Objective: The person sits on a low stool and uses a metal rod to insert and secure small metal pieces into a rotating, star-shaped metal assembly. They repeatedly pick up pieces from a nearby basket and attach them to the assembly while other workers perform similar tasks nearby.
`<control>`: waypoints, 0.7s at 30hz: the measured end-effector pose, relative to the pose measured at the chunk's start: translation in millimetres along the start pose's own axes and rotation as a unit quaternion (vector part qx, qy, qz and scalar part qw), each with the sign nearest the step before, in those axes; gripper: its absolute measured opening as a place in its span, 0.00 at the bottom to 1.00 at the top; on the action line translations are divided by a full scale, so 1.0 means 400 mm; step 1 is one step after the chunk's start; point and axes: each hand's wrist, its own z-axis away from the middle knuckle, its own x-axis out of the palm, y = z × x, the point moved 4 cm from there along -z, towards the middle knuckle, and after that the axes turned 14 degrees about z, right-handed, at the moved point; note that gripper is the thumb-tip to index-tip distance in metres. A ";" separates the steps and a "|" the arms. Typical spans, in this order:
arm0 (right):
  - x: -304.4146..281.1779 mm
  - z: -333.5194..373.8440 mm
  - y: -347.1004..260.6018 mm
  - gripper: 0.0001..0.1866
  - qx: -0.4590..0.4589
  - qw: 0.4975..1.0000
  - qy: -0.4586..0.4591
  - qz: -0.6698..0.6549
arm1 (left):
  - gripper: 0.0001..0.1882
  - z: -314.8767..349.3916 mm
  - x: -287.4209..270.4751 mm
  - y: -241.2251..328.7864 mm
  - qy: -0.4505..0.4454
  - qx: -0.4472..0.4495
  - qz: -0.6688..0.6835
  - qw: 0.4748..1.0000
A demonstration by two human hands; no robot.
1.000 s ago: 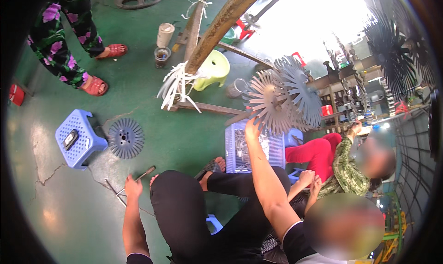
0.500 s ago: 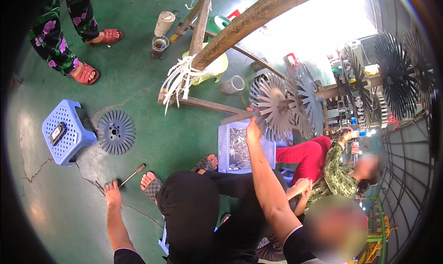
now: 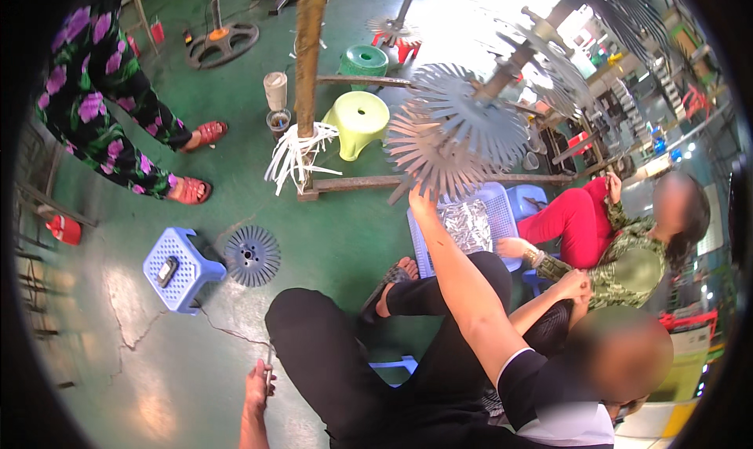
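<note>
At disc (image 3: 417, 147) edge, right hand (image 3: 422, 204), floor (image 3: 329, 245) leftward

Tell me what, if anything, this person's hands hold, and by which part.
Left hand holds a metal tool, exact part unclear. Right hand touches the lower edge of a bladed disc; grip uncertain.

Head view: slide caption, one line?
Right hand at lower edge of slotted metal disc; left hand holding metal rod.

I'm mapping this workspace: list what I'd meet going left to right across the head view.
Blue stool, wearer's left hand holding a metal rod, yellow stool, wearer's right hand, red trousers.
</note>
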 end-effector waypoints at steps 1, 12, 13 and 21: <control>0.002 -0.005 0.002 0.28 0.024 0.999 0.031 -0.028 | 0.31 0.037 0.007 0.003 -0.001 -0.020 0.044 0.999; -0.088 -0.044 -0.010 0.15 0.142 0.979 0.074 -0.125 | 0.30 0.401 0.125 0.184 0.023 0.168 0.289 0.942; -0.104 -0.063 0.013 0.14 0.162 0.971 0.050 -0.171 | 0.28 0.427 0.144 0.204 0.032 0.194 0.282 0.939; -0.072 -0.060 0.037 0.22 0.210 0.952 0.091 -0.204 | 0.26 0.523 0.232 0.246 0.118 0.320 0.240 0.909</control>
